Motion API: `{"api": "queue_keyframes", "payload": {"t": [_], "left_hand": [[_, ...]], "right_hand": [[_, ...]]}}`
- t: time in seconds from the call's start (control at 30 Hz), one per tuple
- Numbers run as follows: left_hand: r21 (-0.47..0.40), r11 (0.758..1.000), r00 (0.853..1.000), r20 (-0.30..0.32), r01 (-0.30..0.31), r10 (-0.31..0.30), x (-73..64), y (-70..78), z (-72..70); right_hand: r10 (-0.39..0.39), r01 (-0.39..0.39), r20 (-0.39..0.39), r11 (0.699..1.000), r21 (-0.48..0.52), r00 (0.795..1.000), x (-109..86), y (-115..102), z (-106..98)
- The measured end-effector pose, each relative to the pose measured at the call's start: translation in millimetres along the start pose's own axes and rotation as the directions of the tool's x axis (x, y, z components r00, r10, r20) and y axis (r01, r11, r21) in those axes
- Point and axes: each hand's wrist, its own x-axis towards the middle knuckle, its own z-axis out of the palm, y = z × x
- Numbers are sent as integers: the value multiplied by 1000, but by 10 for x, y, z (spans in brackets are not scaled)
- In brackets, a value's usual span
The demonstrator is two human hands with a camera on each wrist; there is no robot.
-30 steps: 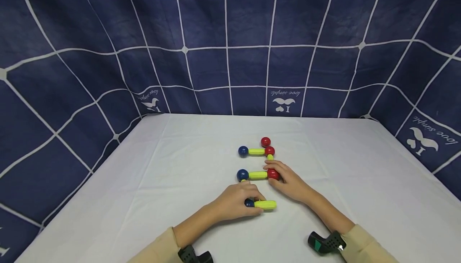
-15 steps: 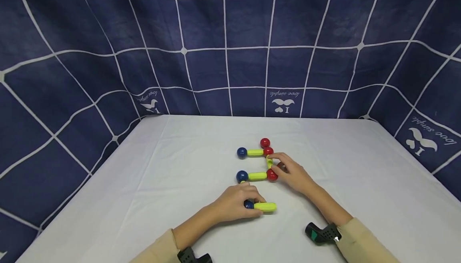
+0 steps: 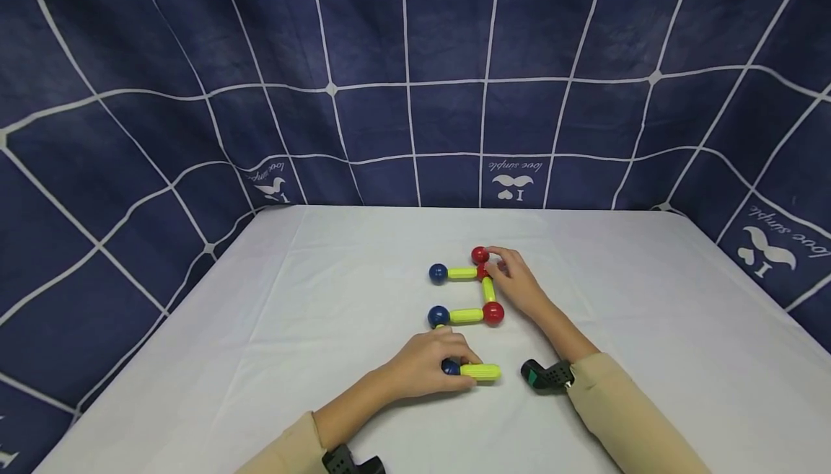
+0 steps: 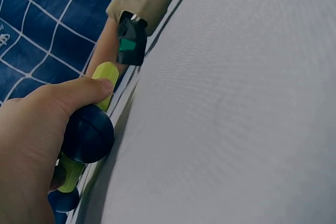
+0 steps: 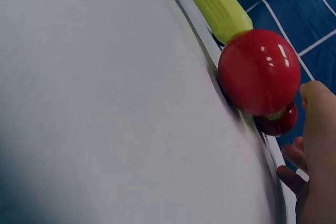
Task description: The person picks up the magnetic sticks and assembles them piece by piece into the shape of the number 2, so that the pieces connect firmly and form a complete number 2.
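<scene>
Magnetic sticks and balls form a connected figure on the table. My left hand (image 3: 425, 366) grips its near end, around a blue ball (image 4: 88, 134) with the thumb on a yellow-green stick (image 3: 480, 372). Another blue ball (image 3: 438, 316), a stick (image 3: 466, 316) and a red ball (image 3: 493, 313) make the middle row. Farther back, a stick (image 3: 462, 273) joins a blue ball (image 3: 438, 273) to a red ball partly covered by my right hand (image 3: 519, 283). Its fingertips are at the right side of the rearmost red ball (image 3: 480, 255), which is not between thumb and finger.
White cloth covers the table (image 3: 311, 301). A dark blue curtain with white grid lines (image 3: 448, 120) hangs behind it and at both sides. Black cameras (image 3: 548, 376) are strapped to both wrists over beige sleeves (image 3: 630, 409).
My right hand has moved away from the middle red ball, back along the connecting stick to the rear red balls. The left hand keeps its hold near the front.
</scene>
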Motion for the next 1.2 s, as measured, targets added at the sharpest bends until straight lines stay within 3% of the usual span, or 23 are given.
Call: {"api": "queue_keyframes", "payload": {"t": [0.2, 0.37, 0.7, 0.9, 1.2], "left_hand": [[19, 1000, 1000, -9, -17, 17, -1, -7, 4], [19, 1000, 1000, -7, -14, 14, -4, -9, 9], [23, 1000, 1000, 10, 1, -1, 3, 3, 7], [23, 1000, 1000, 8, 4, -4, -3, 9, 13], [28, 1000, 1000, 13, 10, -10, 1, 9, 9]], "right_hand": [[-7, 17, 94, 994, -107, 996, 107, -92, 51], [26, -4, 120, 984, -180, 992, 147, -96, 85], [-28, 27, -19, 998, -51, 999, 73, -99, 79], [-100, 94, -91, 993, -73, 991, -76, -169, -2], [-108, 103, -35, 986, -129, 994, -365, -252, -149]]}}
